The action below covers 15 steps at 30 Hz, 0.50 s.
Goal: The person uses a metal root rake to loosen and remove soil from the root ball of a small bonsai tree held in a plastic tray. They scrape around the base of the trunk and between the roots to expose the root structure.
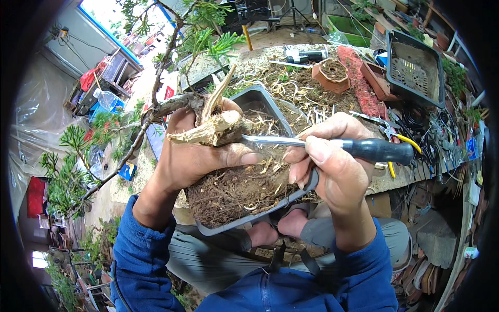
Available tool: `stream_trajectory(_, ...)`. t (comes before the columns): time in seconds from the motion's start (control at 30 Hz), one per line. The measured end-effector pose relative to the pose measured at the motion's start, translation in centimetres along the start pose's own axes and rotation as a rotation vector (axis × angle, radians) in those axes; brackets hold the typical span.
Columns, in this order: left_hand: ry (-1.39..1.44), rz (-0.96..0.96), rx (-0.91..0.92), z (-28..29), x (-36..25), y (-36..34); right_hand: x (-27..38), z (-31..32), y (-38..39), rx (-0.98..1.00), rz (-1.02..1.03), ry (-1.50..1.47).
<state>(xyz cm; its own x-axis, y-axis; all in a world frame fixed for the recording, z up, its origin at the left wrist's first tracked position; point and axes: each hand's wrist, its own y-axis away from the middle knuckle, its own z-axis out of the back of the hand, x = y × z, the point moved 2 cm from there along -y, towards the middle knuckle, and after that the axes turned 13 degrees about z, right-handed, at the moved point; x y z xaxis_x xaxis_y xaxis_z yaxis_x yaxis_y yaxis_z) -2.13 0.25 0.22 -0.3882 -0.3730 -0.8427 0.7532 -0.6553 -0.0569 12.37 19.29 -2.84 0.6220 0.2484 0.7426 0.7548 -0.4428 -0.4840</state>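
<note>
My left hand [191, 157] is wrapped around the base of a small juniper tree [221, 129]. Pale, stripped wood shows there, with a forked stub rising from it. The green branches spread up and to the left. In my right hand [339, 169] is a screwdriver-like tool [375, 150] with a black handle and a slim metal shaft. Its tip meets the right side of the bare wood, near my left thumb; the exact contact is partly hidden. Below both hands sits a grey plastic tray [240, 222] holding dark soil and fine roots [228, 196].
Wood shavings [299, 99] litter the bench beyond the tray. A brown clay pot [331, 76], a red strip [358, 78] and a black basket [416, 70] stand farther right. Yellow-handled pliers [397, 139] lie beside the tool handle. My legs are beneath the tray.
</note>
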Motion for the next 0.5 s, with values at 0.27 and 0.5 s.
stream_trajectory(0.27, -0.06, -0.077, -0.022, 0.0, -0.06, -0.12, -0.18, 0.27, -0.1, 0.007, -0.072, -0.107)
stream_trajectory(0.5, -0.07, -0.06, -0.08, -0.1, -0.31, 0.15, -0.15, -0.15, 0.09, -0.007, -0.031, -0.095)
